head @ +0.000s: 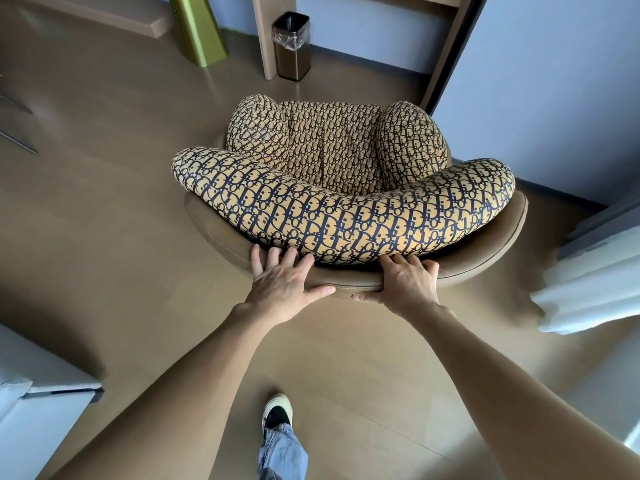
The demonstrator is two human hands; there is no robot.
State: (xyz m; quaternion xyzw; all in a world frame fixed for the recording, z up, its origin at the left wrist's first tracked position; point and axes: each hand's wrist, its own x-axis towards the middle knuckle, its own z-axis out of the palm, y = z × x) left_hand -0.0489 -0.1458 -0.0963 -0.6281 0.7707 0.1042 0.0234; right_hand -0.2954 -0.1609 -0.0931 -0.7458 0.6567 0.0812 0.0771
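A round armchair with a brown leather shell (491, 258) and a tan cushion (346, 216) printed with dark letters stands on the floor in front of me, its back towards me. My left hand (284, 282) grips the top rim of the chair back, fingers over the edge against the cushion, thumb on the outer side. My right hand (401, 282) grips the same rim just to the right, fingers on top and thumb underneath.
A metal waste bin (291, 46) with a plastic liner stands by a wooden desk leg (266, 36) at the back. A green angled panel (197, 29) leans behind left. White bedding (38, 393) lies at lower left, a white curtain (588, 289) at right. My shoe (277, 414) is below.
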